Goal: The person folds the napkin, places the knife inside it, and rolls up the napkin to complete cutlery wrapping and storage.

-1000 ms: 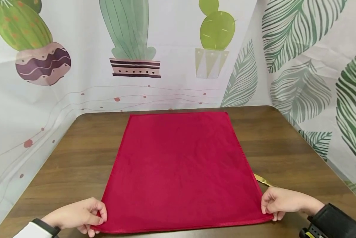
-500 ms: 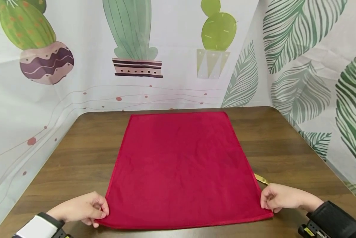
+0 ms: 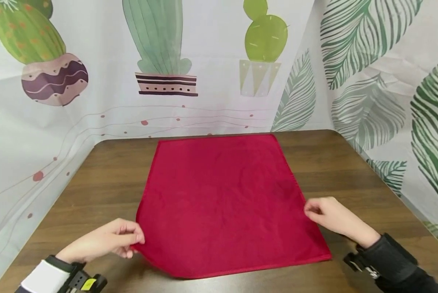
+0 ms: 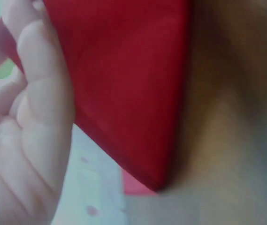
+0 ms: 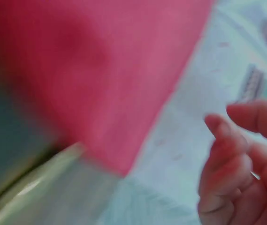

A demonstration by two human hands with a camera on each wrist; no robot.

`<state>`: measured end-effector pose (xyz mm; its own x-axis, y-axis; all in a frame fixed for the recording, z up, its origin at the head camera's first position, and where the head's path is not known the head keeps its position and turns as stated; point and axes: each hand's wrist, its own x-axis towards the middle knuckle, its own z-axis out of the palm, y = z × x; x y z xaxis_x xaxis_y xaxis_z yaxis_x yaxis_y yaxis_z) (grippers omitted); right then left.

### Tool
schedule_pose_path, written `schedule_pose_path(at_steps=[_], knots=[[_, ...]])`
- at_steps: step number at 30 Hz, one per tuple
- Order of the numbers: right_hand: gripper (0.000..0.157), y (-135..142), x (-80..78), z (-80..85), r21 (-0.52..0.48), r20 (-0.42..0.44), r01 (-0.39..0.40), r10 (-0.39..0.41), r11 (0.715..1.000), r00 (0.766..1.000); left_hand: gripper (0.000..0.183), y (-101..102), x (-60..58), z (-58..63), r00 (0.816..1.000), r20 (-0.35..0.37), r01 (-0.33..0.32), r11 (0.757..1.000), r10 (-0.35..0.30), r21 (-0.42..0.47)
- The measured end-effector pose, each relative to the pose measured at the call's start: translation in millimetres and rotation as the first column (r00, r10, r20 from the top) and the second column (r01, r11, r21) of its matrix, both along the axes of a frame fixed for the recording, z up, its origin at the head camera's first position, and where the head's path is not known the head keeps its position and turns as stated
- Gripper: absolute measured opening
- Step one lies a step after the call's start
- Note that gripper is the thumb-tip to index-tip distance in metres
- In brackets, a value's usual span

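A red cloth point(image 3: 222, 203) lies spread on the brown wooden table point(image 3: 105, 183). My left hand point(image 3: 110, 240) pinches its near left corner and holds it raised off the table, so the front edge curves up on that side. In the left wrist view the left hand point(image 4: 34, 103) has the cloth point(image 4: 119, 75) hanging from its fingertips. My right hand point(image 3: 330, 213) is above the cloth's right edge, fingers loosely curled and holding nothing. The right wrist view shows the right hand point(image 5: 239, 164) apart from the cloth point(image 5: 110, 84).
A flat, shiny gold strip point(image 5: 39, 176) lies by the cloth's right edge; my right hand and arm hide it in the head view. Fabric hangings with cactus point(image 3: 160, 36) and leaf point(image 3: 369, 110) prints stand behind and beside the table.
My right hand has let go of the near right corner and moved up and away from the front edge. My left hand has lifted the near left corner and carried it inward and away from me.
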<state>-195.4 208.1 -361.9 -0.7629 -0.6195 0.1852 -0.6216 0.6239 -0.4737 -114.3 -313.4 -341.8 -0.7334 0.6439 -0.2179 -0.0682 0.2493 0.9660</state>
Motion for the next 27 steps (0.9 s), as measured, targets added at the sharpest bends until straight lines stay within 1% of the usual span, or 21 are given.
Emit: schedule_pose_path(at_steps=[1, 3, 6, 8, 9, 12, 14, 16, 17, 20, 22, 27], knots=[[0.014, -12, -2.4, 6.1, -0.024, -0.070, 0.036, -0.038, 0.999, 0.997, 0.022, 4, -4.5, 7.0, 1.000, -0.027, -0.015, 1.000, 0.016, 0.018], [0.013, -38, -4.8, 17.9, -0.103, -0.148, 0.067, -0.082, 0.992, 0.986, 0.022, 13, -13.5, 19.5, 0.994, -0.080, -0.067, 0.997, 0.070, 0.037], [0.011, -77, -2.1, 32.2, -0.209, -0.239, 0.033, -0.083, 0.977, 0.967, 0.022, 26, -25.7, 33.0, 0.978, -0.140, -0.150, 0.988, 0.154, 0.040], [0.008, -102, 2.3, 39.8, -0.262, -0.268, -0.013, -0.059, 0.965, 0.962, 0.023, 34, -33.0, 39.2, 0.963, -0.173, -0.201, 0.979, 0.206, 0.043], [0.007, -113, 4.9, 42.3, -0.284, -0.276, -0.045, -0.037, 0.958, 0.961, 0.024, 39, -36.2, 41.8, 0.957, -0.188, -0.214, 0.976, 0.219, 0.048], [0.007, -144, 15.2, 48.7, -0.330, -0.271, -0.138, 0.046, 0.934, 0.961, 0.028, 53, -42.5, 47.9, 0.947, -0.233, -0.213, 0.975, 0.223, 0.064], [0.008, -160, 22.1, 51.3, -0.321, -0.277, -0.176, 0.086, 0.930, 0.957, 0.030, 64, -43.8, 50.4, 0.941, -0.264, -0.202, 0.977, 0.212, 0.065], [0.011, -176, 29.4, 53.9, -0.284, -0.289, -0.214, 0.129, 0.935, 0.948, 0.029, 75, -44.6, 51.8, 0.934, -0.302, -0.183, 0.981, 0.192, 0.057], [0.014, -182, 32.7, 55.3, -0.262, -0.297, -0.227, 0.145, 0.938, 0.944, 0.028, 80, -44.8, 52.6, 0.927, -0.324, -0.180, 0.982, 0.187, 0.053], [0.024, -196, 39.4, 58.2, -0.208, -0.304, -0.266, 0.196, 0.941, 0.932, 0.026, 92, -45.3, 55.4, 0.913, -0.363, -0.176, 0.982, 0.186, 0.061], [0.030, -202, 40.9, 59.2, -0.188, -0.295, -0.280, 0.217, 0.942, 0.930, 0.025, 99, -45.3, 57.0, 0.902, -0.389, -0.175, 0.983, 0.186, 0.064], [0.030, -206, 37.0, 61.6, -0.201, -0.251, -0.264, 0.211, 0.943, 0.945, 0.026, 107, -44.3, 58.9, 0.882, -0.438, -0.175, 0.984, 0.175, 0.041]])
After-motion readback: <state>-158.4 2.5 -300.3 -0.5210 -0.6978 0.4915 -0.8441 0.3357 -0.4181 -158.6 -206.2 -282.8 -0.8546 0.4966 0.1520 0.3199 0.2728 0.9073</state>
